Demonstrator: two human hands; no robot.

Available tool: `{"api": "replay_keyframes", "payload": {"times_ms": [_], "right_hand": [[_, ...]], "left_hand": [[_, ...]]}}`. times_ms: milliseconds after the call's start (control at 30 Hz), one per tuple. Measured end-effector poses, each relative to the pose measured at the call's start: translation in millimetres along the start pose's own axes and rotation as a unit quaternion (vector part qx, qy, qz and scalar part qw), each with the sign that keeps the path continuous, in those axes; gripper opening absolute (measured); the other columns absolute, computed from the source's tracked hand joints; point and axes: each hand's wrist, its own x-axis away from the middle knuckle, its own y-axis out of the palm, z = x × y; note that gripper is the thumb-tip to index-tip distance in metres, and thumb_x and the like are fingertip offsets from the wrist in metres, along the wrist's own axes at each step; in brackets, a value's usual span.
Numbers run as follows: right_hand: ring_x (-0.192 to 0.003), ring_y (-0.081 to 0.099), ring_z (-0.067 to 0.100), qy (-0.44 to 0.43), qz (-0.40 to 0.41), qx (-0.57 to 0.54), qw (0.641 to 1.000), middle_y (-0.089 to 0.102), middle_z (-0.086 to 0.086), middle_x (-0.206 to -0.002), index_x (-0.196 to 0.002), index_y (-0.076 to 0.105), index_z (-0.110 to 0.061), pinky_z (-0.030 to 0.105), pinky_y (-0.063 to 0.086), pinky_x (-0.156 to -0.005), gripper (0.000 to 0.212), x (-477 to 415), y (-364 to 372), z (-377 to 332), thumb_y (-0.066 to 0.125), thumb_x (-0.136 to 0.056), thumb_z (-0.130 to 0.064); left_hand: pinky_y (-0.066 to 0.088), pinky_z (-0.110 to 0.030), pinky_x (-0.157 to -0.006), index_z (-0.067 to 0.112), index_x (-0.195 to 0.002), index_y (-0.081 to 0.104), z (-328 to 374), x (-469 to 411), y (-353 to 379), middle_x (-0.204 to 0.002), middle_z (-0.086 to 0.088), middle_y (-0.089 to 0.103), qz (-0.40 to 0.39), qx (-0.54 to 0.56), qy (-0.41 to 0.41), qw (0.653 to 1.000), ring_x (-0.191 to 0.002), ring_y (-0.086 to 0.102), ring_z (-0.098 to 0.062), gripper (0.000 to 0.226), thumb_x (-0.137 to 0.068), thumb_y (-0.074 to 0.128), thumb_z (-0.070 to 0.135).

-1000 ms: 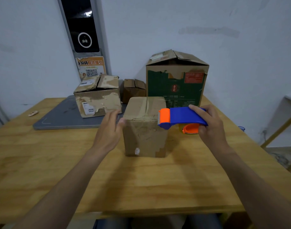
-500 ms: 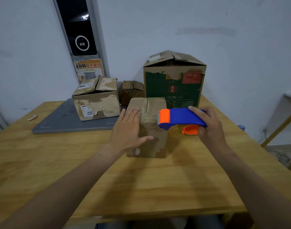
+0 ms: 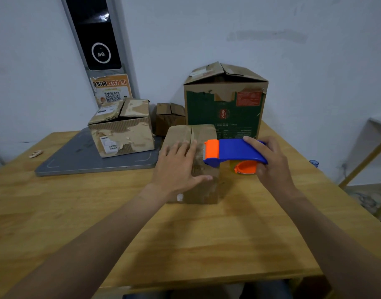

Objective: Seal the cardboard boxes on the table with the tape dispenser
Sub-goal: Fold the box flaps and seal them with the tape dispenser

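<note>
Far left, a torn box [image 3: 120,131] sits on a grey pad [image 3: 77,160], well apart from the work. Your left hand [image 3: 177,169] lies flat on the small brown box [image 3: 203,192] mid-counter [image 3: 185,244], fingers straight over the top, thumb across the front face. Tape dispenser [image 3: 237,151] is at the box's upper right edge, with its long axis left-right, orange cutter head pointing left at the top seam and blue body trailing right. Your right hand [image 3: 273,167] is wrapped around the body, fingers curled. A green box [image 3: 224,108] stands behind it.
</note>
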Motion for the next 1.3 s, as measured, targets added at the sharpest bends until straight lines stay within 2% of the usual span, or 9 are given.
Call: {"api": "replay_keyframes", "payload": {"times_ms": [233,433,533,733,867,1133,1300], "right_hand": [[-0.107,0.052,0.024,-0.052,-0.009,0.061,0.997,0.048,0.012,-0.126,-0.146,0.049,-0.027,0.036,0.056,-0.076,0.076,-12,-17,6,0.068,-0.083,0.01],[-0.106,0.054,0.026,-0.108,-0.025,0.111,0.988,0.046,0.012,-0.127,-0.149,0.037,-0.036,0.036,0.058,-0.069,0.088,-17,-30,12,0.076,-0.081,0.003],[-0.103,0.055,0.026,-0.126,-0.021,0.119,0.985,0.046,0.009,-0.125,-0.148,0.04,-0.034,0.038,0.057,-0.066,0.086,-18,-37,19,0.076,-0.08,0.004],[-0.1,0.054,0.025,-0.062,-0.004,0.097,0.993,0.048,0.012,-0.122,-0.144,0.051,-0.023,0.04,0.056,-0.069,0.077,-2,-49,48,0.065,-0.079,0.016],[-0.105,0.053,0.023,-0.052,-0.026,0.095,0.994,0.049,0.009,-0.126,-0.146,0.049,-0.027,0.037,0.056,-0.075,0.078,-4,-30,42,0.064,-0.08,0.013],[-0.104,0.051,0.02,-0.054,-0.021,0.05,0.997,0.051,0.011,-0.124,-0.146,0.049,-0.023,0.032,0.053,-0.073,0.075,5,-8,37,0.066,-0.082,0.012],[-0.109,0.05,0.017,-0.051,-0.028,0.015,0.998,0.048,0.01,-0.126,-0.146,0.048,-0.024,0.027,0.052,-0.077,0.075,13,11,24,0.069,-0.083,0.009]], "left_hand": [[0.022,-0.048,-0.123,0.02,-0.159,0.027,-4,5,1,-0.164,-0.002,0.032,0.021,0.017,-0.001,1.0,-0.151,0.028,-0.019,0.11,-0.078,0.029,0.095],[0.024,-0.043,-0.123,0.021,-0.158,0.029,-6,4,0,-0.162,0.001,0.037,0.02,0.018,-0.001,1.0,-0.149,0.032,-0.014,0.109,-0.077,0.035,0.094],[0.027,-0.042,-0.122,0.021,-0.156,0.033,-6,5,-1,-0.159,0.001,0.041,0.033,0.014,-0.005,0.999,-0.147,0.036,-0.014,0.108,-0.077,0.037,0.094],[0.03,-0.041,-0.12,0.021,-0.153,0.041,-4,3,1,-0.155,0.002,0.048,0.042,-0.001,-0.015,0.999,-0.143,0.041,-0.014,0.098,-0.08,0.048,0.086],[0.031,-0.043,-0.12,0.021,-0.153,0.04,-7,3,0,-0.155,0.002,0.047,0.036,0.004,-0.014,0.999,-0.144,0.041,-0.013,0.097,-0.081,0.049,0.085],[0.017,-0.038,-0.125,0.018,-0.159,0.028,-24,12,-7,-0.164,0.0,0.033,0.012,0.004,0.013,1.0,-0.151,0.027,-0.013,0.096,-0.087,0.051,0.077],[0.021,-0.045,-0.125,0.015,-0.16,0.024,-36,25,-13,-0.167,-0.002,0.025,-0.002,-0.005,0.038,0.999,-0.153,0.024,-0.017,0.093,-0.09,0.056,0.068]]}}
